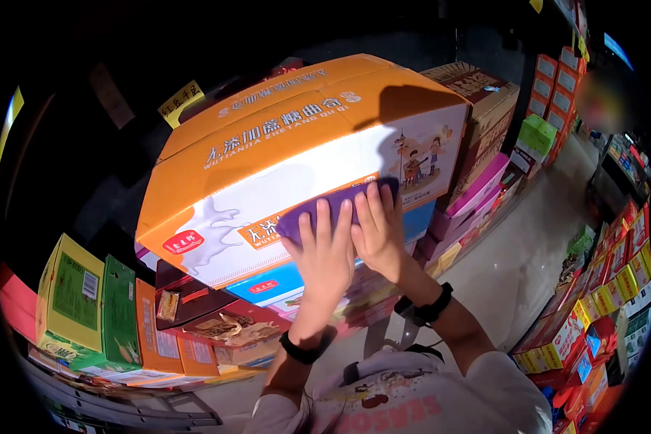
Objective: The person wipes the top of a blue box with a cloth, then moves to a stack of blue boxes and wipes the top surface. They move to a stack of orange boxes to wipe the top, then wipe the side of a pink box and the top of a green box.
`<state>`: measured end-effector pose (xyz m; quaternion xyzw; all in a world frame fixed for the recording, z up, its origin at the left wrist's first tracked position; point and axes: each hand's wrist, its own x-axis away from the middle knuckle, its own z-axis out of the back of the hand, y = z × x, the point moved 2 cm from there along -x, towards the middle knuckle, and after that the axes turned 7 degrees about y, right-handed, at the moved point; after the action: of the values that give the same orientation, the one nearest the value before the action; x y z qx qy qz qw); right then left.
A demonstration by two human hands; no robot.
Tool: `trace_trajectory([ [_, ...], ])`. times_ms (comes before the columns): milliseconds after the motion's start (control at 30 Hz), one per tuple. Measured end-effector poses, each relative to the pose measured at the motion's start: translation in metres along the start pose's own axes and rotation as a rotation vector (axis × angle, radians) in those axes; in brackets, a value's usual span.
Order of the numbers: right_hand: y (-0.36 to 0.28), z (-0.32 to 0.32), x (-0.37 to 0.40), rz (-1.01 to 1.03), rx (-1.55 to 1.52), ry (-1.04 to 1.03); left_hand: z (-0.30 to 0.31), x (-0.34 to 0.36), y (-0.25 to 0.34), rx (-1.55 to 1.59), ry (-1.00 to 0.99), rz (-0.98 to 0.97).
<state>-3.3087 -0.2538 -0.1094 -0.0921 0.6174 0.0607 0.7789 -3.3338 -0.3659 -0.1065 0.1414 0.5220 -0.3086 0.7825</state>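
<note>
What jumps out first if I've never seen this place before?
A big orange-and-white carton fills the centre. The left hand and right hand press flat on a purple cloth against its front face. Red and yellow boxes line the aisle at right.

I count two hands, the left hand [325, 257] and the right hand [380, 231], one purple cloth [325, 205], one big orange-and-white carton [267, 145], one brown carton [488, 108] behind it, two black wristbands [427, 309], one on each wrist, and two green boxes [119, 318] at the lower left.
</note>
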Motion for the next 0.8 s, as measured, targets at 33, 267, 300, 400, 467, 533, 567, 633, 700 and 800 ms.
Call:
trace_trajectory([
  [33,0.003,0.004,-0.013,-0.007,0.007,0.020,0.007,-0.016,0.005,-0.042,0.035,-0.006],
  [267,0.017,0.016,-0.041,0.026,0.032,0.079,0.007,-0.044,0.012,-0.014,0.157,-0.038],
  [300,0.019,0.014,-0.031,0.017,0.014,0.071,0.001,-0.034,0.012,0.007,0.146,-0.043],
  [400,0.026,0.006,0.013,-0.044,0.009,0.010,-0.019,0.002,0.021,0.047,0.078,-0.046],
  [467,0.030,0.007,0.026,-0.088,-0.010,-0.064,-0.027,0.016,0.030,0.096,0.050,-0.022],
  [533,0.034,0.010,0.018,-0.077,0.006,-0.067,-0.024,0.005,0.039,0.160,0.047,0.015],
  [567,0.036,0.013,0.011,-0.073,0.026,-0.068,-0.019,-0.005,0.043,0.228,0.040,0.043],
  [633,0.043,0.022,-0.016,-0.096,0.013,-0.042,-0.007,-0.036,0.050,0.220,0.005,0.030],
  [700,0.052,0.030,-0.038,-0.079,0.100,0.001,-0.001,-0.062,0.056,0.173,0.116,0.016],
  [800,0.063,0.031,-0.036,-0.043,0.099,0.033,-0.008,-0.064,0.063,0.062,0.171,0.006],
])
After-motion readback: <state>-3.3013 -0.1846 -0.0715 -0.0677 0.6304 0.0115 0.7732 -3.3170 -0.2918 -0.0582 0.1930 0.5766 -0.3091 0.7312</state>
